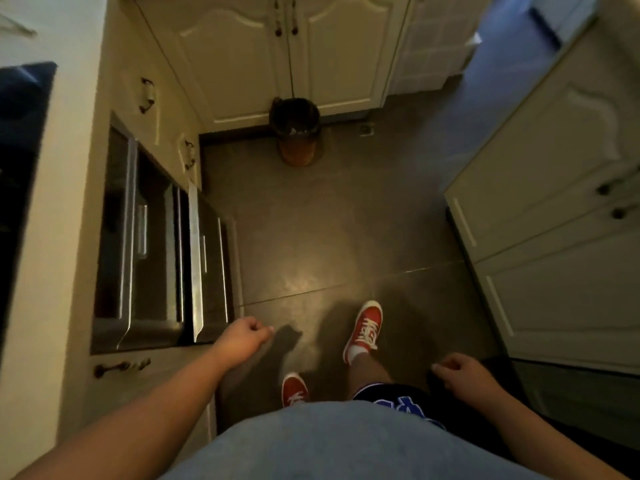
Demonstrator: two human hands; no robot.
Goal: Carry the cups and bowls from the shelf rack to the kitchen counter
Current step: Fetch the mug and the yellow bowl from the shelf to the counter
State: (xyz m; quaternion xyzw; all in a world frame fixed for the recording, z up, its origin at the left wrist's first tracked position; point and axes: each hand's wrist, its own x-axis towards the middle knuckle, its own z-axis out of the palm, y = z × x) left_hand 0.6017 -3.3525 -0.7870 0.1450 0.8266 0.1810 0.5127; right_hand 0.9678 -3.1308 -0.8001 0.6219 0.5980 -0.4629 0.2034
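Note:
I look straight down at a dark tiled kitchen floor (329, 230). No cup, bowl or shelf rack is in view. My left hand (244, 337) hangs over the floor beside the built-in appliances, its fingers curled closed with nothing in them. My right hand (464, 375) is low on the right, also curled closed and empty. The pale kitchen counter (65, 161) runs along the left edge of the view. My red sneakers (365, 329) stand on the floor between the hands.
Two glass-fronted built-in appliances (145, 237) sit under the counter at left. A small brown waste bin (296, 131) stands against cream cabinet doors (277, 57) ahead. More cream cabinets (554, 220) close off the right. A dark cooktop (17, 150) lies on the counter.

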